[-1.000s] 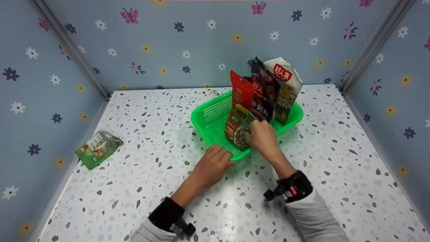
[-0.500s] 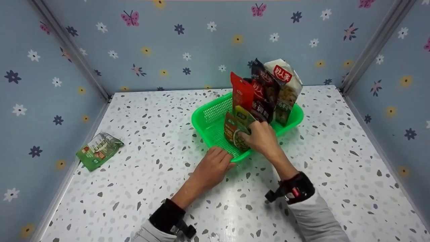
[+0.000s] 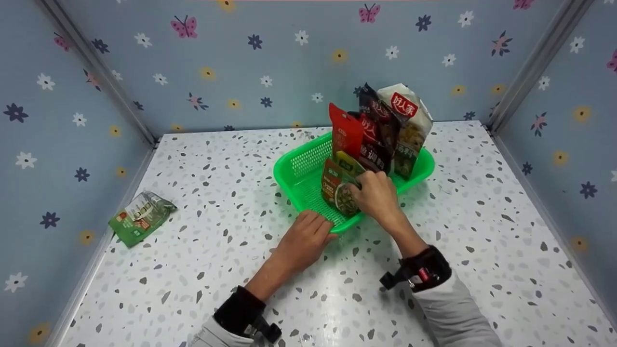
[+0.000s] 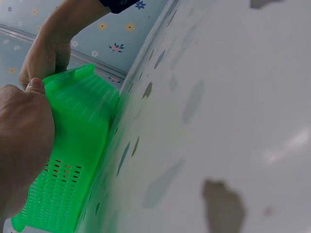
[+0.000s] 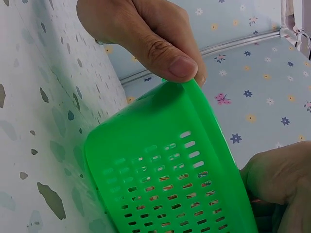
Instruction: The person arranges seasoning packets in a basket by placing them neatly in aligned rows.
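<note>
My left hand [image 3: 306,238] grips the near left corner of a green plastic basket [image 3: 288,166], fingers over the rim; the left wrist view shows its thumb against the outside wall. Reaching over the near side, my right hand [image 3: 378,195] pinches a brown-and-green seasoning packet [image 3: 332,180] with a bowl picture. Its thumb lies on the packet's front; the other fingertips are hidden. A yellow-green edge shows just behind that packet. Farther back stand a red packet [image 3: 346,132], dark packets [image 3: 378,125] and a white-and-green packet [image 3: 412,130], all upright and leaning in the basket.
A green seasoning packet [image 3: 140,219] lies flat on the speckled tabletop [image 3: 217,193], by the left wall. Flower-patterned panels [image 3: 299,62] enclose the table at the back and both sides. The basket stands toward the back, right of centre.
My right thumb has come into sight on the packet's front. The brown face has parted from the yellow-green edge behind it. My left hand and the basket have stayed in place.
</note>
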`<state>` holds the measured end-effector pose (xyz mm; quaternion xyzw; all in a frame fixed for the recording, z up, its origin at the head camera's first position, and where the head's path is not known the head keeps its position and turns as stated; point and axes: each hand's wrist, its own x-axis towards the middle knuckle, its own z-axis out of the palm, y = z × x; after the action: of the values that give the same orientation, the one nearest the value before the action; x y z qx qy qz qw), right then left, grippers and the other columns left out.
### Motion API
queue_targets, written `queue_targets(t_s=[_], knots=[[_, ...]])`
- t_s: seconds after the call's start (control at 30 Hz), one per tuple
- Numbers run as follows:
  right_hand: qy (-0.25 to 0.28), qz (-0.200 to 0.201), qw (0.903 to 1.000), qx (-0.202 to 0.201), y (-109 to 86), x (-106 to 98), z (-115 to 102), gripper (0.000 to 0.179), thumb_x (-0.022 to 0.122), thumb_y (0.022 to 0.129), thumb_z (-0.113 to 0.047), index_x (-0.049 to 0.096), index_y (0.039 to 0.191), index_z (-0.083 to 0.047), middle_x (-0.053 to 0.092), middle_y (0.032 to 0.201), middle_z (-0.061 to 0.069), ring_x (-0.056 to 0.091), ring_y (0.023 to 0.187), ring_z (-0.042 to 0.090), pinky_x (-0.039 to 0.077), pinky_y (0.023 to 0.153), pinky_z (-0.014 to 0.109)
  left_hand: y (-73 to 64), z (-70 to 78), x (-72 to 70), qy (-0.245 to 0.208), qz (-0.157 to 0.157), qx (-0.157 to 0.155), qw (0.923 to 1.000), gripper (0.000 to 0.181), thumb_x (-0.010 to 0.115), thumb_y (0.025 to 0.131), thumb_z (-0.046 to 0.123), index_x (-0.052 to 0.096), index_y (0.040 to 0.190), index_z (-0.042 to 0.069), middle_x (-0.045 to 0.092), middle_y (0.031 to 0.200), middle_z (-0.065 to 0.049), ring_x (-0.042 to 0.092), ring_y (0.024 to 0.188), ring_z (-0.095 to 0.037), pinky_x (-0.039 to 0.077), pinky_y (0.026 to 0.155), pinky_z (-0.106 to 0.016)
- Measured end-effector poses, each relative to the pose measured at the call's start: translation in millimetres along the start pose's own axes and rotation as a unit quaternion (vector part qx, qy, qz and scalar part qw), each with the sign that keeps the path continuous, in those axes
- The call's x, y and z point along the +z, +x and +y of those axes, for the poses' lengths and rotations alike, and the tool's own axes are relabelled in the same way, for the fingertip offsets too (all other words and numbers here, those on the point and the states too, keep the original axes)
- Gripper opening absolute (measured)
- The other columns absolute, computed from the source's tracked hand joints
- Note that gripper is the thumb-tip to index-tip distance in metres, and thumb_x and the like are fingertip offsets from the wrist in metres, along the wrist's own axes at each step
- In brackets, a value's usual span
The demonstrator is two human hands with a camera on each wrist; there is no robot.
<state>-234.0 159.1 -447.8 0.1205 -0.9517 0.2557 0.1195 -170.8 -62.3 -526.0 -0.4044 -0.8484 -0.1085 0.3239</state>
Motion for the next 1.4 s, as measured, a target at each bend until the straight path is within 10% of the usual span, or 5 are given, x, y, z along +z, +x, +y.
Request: queue_targets(t_s=[0.4,1.4], knots=[[-0.040,0.007,0.9991,0.003,-2.1,3.9,2.8,0.063,0.080,0.106,-0.018,0.034,0.063,-0.022,0.025,0.056,-0.004,0.050,0.049,0.027,0.027,0.055,0.036,-0.7,1.3,1.1,-0.005,-0.018,-0.011,0.9998,0.024,0.083,0.102,0.029,0.072,0.109,0.010,0.073,0.099,-0.002,0.061,0.095,-0.019,0.053,0.095,-0.035],[-0.020,0.011,0.9997,0.004,-2.9,4.7,2.3,0.062,0.084,0.105,-0.032,0.040,0.062,-0.020,0.032,0.053,-0.003,0.049,0.044,0.024,0.030,0.049,0.033,-0.9,0.3,1.3,-0.011,-0.013,-0.006,0.9998,0.026,0.082,0.102,0.031,0.071,0.109,0.008,0.073,0.099,-0.004,0.062,0.096,-0.022,0.054,0.095,-0.036]])
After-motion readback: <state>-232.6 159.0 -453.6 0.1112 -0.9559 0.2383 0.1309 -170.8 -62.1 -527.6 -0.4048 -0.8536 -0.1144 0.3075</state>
